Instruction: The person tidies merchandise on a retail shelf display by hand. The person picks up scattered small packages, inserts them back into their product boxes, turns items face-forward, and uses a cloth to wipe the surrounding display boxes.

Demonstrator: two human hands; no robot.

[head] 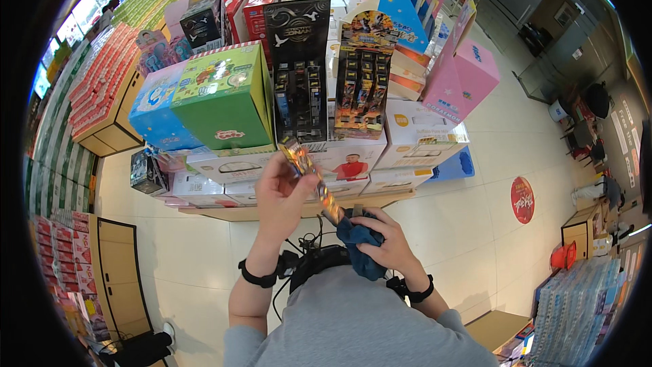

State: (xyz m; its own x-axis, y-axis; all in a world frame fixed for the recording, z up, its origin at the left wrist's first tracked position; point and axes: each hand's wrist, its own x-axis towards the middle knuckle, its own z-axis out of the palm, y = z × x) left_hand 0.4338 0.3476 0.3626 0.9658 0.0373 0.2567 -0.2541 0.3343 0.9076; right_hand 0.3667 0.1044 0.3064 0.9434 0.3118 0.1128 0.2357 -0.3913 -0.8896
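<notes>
A slim, long package [328,199] with a glossy orange-and-black print is in my left hand [282,196], thumb on top. Its lower end meets a dark blue cloth [360,242], which is bunched in my right hand [389,239]. Just beyond my hands stand two display boxes on a pile of cartons. The right one, an orange-and-black display box [362,81], holds rows of slim packages with similar print. Beside it, a black display box [299,76] with a raised back panel holds dark packages.
Left of the displays sit a green box [224,97] and a blue box [163,104]. A pink box [461,81] leans out at the right. White cartons [425,132] rest on a wooden base [254,212]. Cables [310,239] hang at my waist. A person's leg [147,349] shows at lower left.
</notes>
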